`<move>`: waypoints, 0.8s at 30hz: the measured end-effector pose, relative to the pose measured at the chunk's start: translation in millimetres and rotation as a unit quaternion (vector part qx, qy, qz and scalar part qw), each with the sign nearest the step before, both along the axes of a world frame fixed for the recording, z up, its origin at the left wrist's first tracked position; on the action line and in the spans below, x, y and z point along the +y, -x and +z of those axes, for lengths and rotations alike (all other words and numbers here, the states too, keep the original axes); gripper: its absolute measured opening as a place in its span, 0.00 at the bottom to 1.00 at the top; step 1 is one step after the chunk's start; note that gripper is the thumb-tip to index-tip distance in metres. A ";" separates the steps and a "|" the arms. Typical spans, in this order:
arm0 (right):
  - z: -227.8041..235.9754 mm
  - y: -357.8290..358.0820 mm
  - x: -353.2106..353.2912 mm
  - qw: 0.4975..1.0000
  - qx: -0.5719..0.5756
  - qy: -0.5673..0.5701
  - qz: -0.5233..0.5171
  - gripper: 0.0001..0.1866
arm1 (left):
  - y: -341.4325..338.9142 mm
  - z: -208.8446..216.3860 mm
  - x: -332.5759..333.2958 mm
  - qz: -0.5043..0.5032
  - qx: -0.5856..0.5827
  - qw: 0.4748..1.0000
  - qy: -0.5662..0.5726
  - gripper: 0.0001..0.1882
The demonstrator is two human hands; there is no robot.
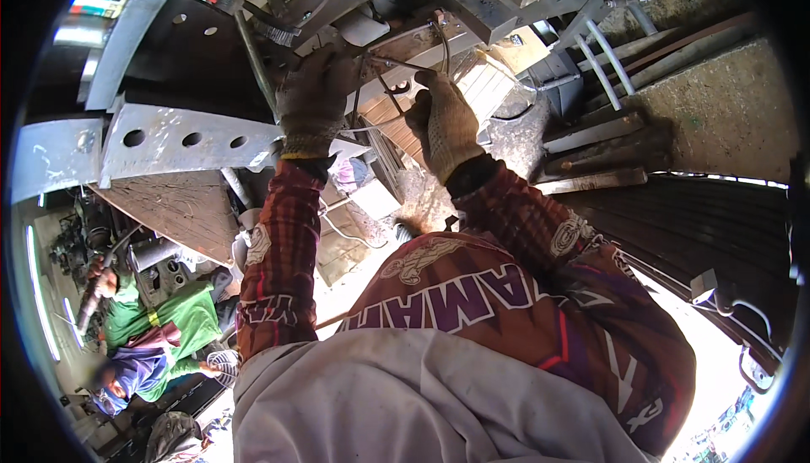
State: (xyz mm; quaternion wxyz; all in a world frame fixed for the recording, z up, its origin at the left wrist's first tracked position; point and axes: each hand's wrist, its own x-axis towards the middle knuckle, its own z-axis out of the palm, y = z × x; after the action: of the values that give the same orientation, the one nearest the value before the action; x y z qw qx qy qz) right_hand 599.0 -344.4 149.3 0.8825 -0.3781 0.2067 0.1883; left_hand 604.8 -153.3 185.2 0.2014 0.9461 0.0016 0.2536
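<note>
Both my hands wear knitted work gloves and are raised to a metal frame in the upper middle. My right hand (pixel 445 126) is closed on a thin metal rod (pixel 400 64), which runs leftward from its fingers. Beneath that rod, a darker thin bar (pixel 390 95) slants down towards the same hand. My left hand (pixel 314 102), in a darker, dirtier glove, is against the shadowed part of the frame, beside a slanting metal tube (pixel 256 65). Its fingertips blend into the dark metal, so their grip is unclear. A flat steel bar (pixel 460 45) of the frame lies just beyond both hands.
A pale steel beam with round holes (pixel 156 137) extends left from my left forearm. Another person (pixel 160 336) in green and blue clothing is at the lower left. Metal tubes (pixel 609 62), a worn board (pixel 734 100) and a dark ribbed panel (pixel 700 218) are at the right.
</note>
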 end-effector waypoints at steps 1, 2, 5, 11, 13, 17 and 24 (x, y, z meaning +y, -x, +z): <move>1.5 -1.6 -3.6 0.999 -0.003 0.041 0.017 0.15 | 2.5 2.9 -2.0 -0.003 -0.040 0.999 -0.032 0.18; 3.2 -0.8 -6.5 0.996 -0.006 0.082 0.035 0.15 | 5.7 6.0 -3.3 -0.005 -0.079 0.995 -0.064 0.17; -11.6 16.4 -21.4 0.989 -0.104 0.108 0.018 0.17 | 17.3 22.1 -40.9 -0.085 -0.098 0.989 -0.073 0.16; -47.1 87.8 -28.4 0.953 -0.286 0.086 0.043 0.21 | 69.7 25.4 -139.3 -0.114 0.072 0.988 0.073 0.14; -24.6 88.9 -49.5 0.825 -0.383 0.373 0.185 0.23 | 79.5 10.2 -135.2 -0.120 0.073 0.989 0.047 0.11; 13.0 87.5 -87.6 0.753 -0.475 0.426 0.162 0.19 | 111.0 39.9 -103.1 -0.073 0.165 0.977 -0.115 0.10; 16.5 55.5 -109.4 0.571 -0.527 0.524 0.349 0.15 | 107.4 31.9 -123.1 -0.149 0.158 0.936 -0.278 0.04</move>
State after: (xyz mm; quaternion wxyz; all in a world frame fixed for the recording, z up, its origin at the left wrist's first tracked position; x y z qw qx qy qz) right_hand 543.6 -453.8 165.8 0.3485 -0.8499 -0.3802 0.1081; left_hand 497.5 -276.4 217.1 -0.0374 0.9816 -0.1777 0.0584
